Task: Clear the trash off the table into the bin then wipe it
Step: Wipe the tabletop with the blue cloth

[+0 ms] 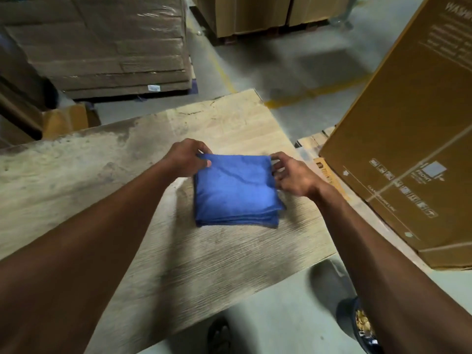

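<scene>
A folded blue cloth (pixel 236 191) lies on the worn wooden table (pixel 102 169), near its right side. My left hand (pixel 187 157) pinches the cloth's far left corner between thumb and fingers. My right hand (pixel 291 175) holds the far right corner with curled fingers. A dark bin (pixel 357 325) with yellowish scraps inside stands on the floor at the lower right, partly hidden behind my right forearm.
A large cardboard box (pixel 408 139) leans close on the right, resting on a pallet. Wrapped stacks of cardboard (pixel 102 47) stand behind the table. My shoes (pixel 329 279) show on the grey floor below the table's near edge.
</scene>
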